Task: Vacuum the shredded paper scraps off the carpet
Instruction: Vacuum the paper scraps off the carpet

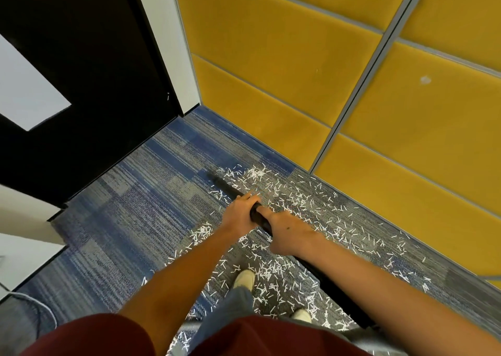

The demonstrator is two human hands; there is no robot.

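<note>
Maroon sleeves (89,336) fill the bottom edge, and both bare forearms reach forward from them. Just beyond, two pale shoes (244,278) stand on the blue-grey carpet (130,206) among the scraps.

Both hands grip a black vacuum tube (226,188). The left hand (244,209) is curled round it further forward, and the right hand (288,235) is wrapped round it just behind, the two nearly touching. The tube slants away to the upper left, and its tip meets the carpet near a blue patch.

White shredded paper scraps (284,193) lie scattered over the carpet on both sides of the tube. They are thickest around the feet and along the foot of the yellow padded wall (271,71). A black door (86,65) stands at the left.
</note>
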